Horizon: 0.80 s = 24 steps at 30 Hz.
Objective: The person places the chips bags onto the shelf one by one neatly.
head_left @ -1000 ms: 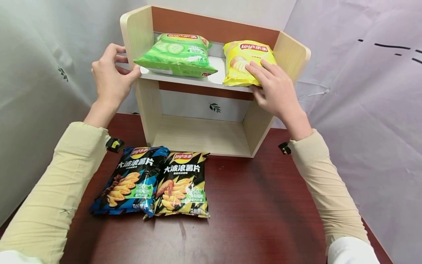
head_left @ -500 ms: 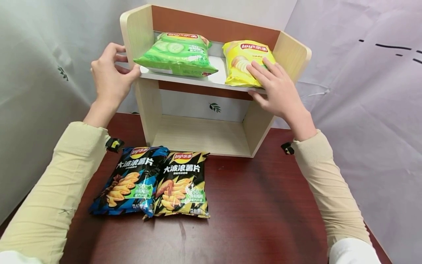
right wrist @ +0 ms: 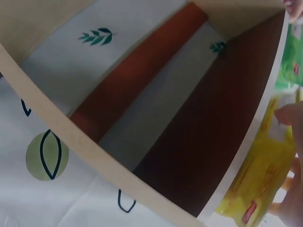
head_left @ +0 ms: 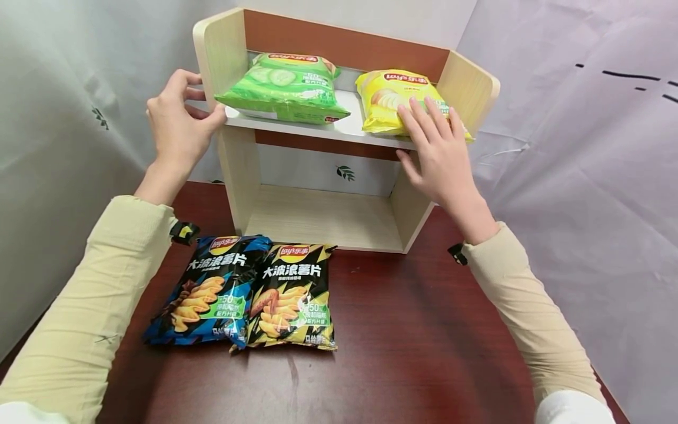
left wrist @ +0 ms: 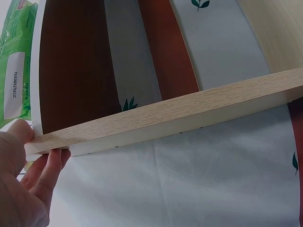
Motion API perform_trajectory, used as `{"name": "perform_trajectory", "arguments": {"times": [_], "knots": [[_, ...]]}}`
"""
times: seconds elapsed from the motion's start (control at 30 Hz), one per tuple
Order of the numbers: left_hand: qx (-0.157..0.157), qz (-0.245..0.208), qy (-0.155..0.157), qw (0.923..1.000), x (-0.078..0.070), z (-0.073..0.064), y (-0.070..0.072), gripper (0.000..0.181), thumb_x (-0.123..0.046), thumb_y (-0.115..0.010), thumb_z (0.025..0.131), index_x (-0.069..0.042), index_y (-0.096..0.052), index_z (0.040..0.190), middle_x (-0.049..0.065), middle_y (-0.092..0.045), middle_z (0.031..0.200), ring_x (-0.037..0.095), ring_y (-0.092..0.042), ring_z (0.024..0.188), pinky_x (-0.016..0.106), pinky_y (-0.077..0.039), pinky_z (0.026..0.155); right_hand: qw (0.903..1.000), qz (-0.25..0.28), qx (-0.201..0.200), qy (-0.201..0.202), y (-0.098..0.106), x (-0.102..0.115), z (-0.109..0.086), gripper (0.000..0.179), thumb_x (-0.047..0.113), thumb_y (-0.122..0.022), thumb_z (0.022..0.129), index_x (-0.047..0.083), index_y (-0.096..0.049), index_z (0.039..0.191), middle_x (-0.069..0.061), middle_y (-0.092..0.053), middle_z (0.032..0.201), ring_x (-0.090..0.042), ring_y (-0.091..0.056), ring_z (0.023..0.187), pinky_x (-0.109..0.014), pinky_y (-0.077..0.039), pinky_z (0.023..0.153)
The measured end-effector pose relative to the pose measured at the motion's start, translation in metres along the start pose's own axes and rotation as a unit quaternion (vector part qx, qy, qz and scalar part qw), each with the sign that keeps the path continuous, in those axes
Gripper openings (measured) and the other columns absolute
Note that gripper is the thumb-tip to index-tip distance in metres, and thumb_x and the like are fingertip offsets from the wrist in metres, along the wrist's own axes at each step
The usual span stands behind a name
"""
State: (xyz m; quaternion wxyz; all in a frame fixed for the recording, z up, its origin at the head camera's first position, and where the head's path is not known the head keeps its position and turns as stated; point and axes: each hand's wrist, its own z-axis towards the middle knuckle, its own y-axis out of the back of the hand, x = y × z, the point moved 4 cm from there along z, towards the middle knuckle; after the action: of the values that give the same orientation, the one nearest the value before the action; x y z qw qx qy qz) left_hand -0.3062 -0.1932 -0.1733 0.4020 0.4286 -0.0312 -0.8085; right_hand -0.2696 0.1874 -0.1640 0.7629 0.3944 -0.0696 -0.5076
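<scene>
On the upper shelf of a small wooden rack (head_left: 235, 176), a green bag of potato chips (head_left: 288, 88) lies at the left and a yellow bag of potato chips (head_left: 389, 100) at the right. My left hand (head_left: 182, 118) grips the rack's left side panel, thumb at its front edge and fingers on the outer side, as the left wrist view shows. My right hand (head_left: 442, 153) rests on the yellow bag with fingers extended over its front, covering part of it. The right thumb hangs apart from the fingers, near the shelf's front edge.
A blue-and-black bag of potato chips (head_left: 212, 291) and a black-and-gold bag of potato chips (head_left: 291, 297) lie side by side on the dark red table (head_left: 413, 341), in front of the rack. White cloth (head_left: 582, 147) hangs around the sides.
The right hand has shifted slightly across the yellow bag, its fingers now pointing more upward. The yellow bag has turned and flattened, its lower right corner now showing. The left hand stays put.
</scene>
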Motion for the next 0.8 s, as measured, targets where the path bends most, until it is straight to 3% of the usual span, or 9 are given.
{"name": "perform_trajectory", "arguments": {"times": [0.13, 0.4, 0.8], "knots": [[0.0, 0.003, 0.0, 1.0, 0.0, 0.0, 0.0, 0.035, -0.032, -0.06, 0.084, -0.022, -0.061, 0.118, 0.007, -0.071, 0.114, -0.021, -0.044, 0.061, 0.009, -0.051, 0.069, 0.9996, -0.012, -0.027, 0.006, 0.0, 0.014, -0.005, 0.061, 0.026, -0.054, 0.092, 0.011, -0.036, 0.148, -0.012, -0.04, 0.152, -0.033, -0.029, 0.143, -0.058, -0.02, 0.115], [-0.002, 0.001, -0.002, 1.0, 0.001, 0.002, 0.0, 0.035, -0.032, -0.06, 0.084, -0.021, -0.062, 0.116, 0.007, -0.072, 0.113, -0.021, -0.044, 0.061, 0.009, -0.051, 0.069, 0.995, -0.014, -0.097, -0.02, -0.005, 0.043, -0.014, 0.056, 0.026, -0.051, 0.091, 0.011, -0.043, 0.145, -0.009, -0.041, 0.152, -0.035, -0.025, 0.145, -0.057, -0.016, 0.117], [0.005, -0.002, 0.0, 1.0, 0.002, 0.003, -0.002, 0.036, -0.033, -0.06, 0.084, -0.021, -0.061, 0.118, 0.007, -0.071, 0.115, -0.02, -0.045, 0.061, 0.012, -0.053, 0.072, 0.986, -0.01, -0.162, 0.035, -0.013, 0.089, -0.035, 0.056, 0.025, -0.056, 0.087, 0.012, -0.049, 0.141, -0.007, -0.049, 0.146, -0.036, -0.032, 0.142, -0.064, -0.018, 0.113]]}}
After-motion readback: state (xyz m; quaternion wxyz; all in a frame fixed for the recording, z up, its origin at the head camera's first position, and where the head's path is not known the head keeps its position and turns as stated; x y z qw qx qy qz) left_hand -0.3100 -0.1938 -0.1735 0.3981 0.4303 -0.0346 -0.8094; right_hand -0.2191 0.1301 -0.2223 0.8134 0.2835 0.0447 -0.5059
